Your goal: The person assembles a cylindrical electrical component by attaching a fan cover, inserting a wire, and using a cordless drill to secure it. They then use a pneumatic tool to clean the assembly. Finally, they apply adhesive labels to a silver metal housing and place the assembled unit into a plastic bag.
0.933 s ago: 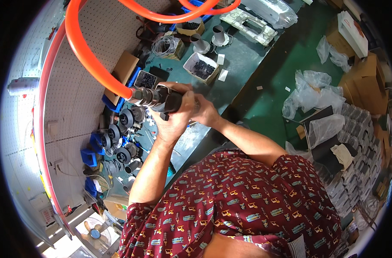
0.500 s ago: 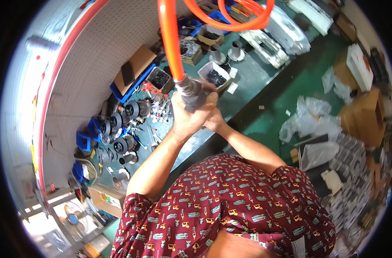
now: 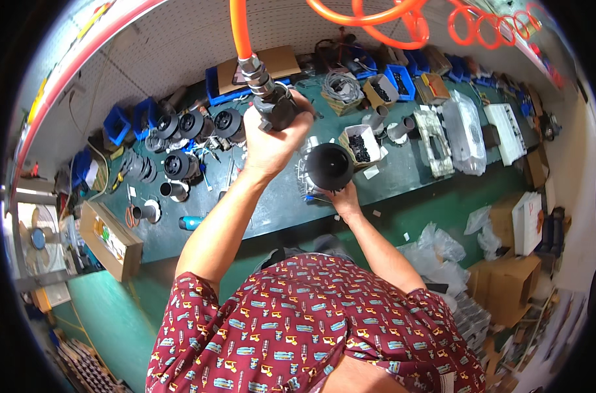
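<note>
The green workbench (image 3: 402,171) runs across the view and serves as the landmark for everything else. Along its far edge stand blue bins (image 3: 395,84) and a flat cardboard sheet (image 3: 271,65); toward its left end sit several black round housings (image 3: 199,124). An orange air hose (image 3: 240,29) hangs from above the bench, looping in coils (image 3: 481,23) over its right part, and ends in a metal coupling (image 3: 257,72).

Below that coupling, raised over the middle of the bench, is a dark pneumatic tool (image 3: 279,111), stubby and dull black with a grey metal neck. The person's left hand (image 3: 271,141) is wrapped tightly around it, fingers curled fully about the body.

Just right of it, lower and close to the bench's near edge, is a black round part (image 3: 329,166), matte, cone-like, with its broad face toward the camera and a ribbed metal piece behind it. The right hand (image 3: 345,200) grips it from beneath, fingers closed on its underside.

A small white box of dark pieces (image 3: 361,144) sits on the bench just beyond.
</note>
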The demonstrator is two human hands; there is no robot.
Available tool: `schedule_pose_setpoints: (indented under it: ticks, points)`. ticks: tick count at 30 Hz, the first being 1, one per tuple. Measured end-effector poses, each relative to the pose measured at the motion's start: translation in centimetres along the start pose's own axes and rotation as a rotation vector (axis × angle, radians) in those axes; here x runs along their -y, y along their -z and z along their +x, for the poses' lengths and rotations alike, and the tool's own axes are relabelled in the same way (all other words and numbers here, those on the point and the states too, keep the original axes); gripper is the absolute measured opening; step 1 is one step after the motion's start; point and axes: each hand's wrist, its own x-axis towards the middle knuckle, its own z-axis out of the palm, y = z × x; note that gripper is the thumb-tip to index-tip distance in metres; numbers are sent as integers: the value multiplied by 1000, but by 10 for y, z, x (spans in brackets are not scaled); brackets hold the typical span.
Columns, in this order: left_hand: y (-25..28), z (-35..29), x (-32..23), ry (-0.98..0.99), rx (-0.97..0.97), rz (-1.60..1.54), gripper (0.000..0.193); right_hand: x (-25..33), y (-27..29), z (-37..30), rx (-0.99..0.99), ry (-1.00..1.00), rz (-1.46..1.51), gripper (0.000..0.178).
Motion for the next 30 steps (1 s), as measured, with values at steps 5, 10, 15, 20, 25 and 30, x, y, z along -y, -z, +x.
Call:
schedule_pose_setpoints:
  ticks: [5,10,15,20,25,30]
  points:
    - [12,-3,23,-59,-73,13,11,6,-1,-4,38,34,123,57]
    - [15,-5,32,-64,-137,5,8,13,-2,-4,72,58,33,54]
    - [16,-6,34,-88,-116,17,8,9,1,-5,73,60,-23,53]
    - [17,-10,26,-105,-121,83,7,-2,6,1,98,11,-70,50]
    - [9,-5,28,-231,67,238,16,-15,9,-3,114,-14,171,50]
    - [-20,1,36,22,228,16,19,-19,11,-7,63,-78,185,50]
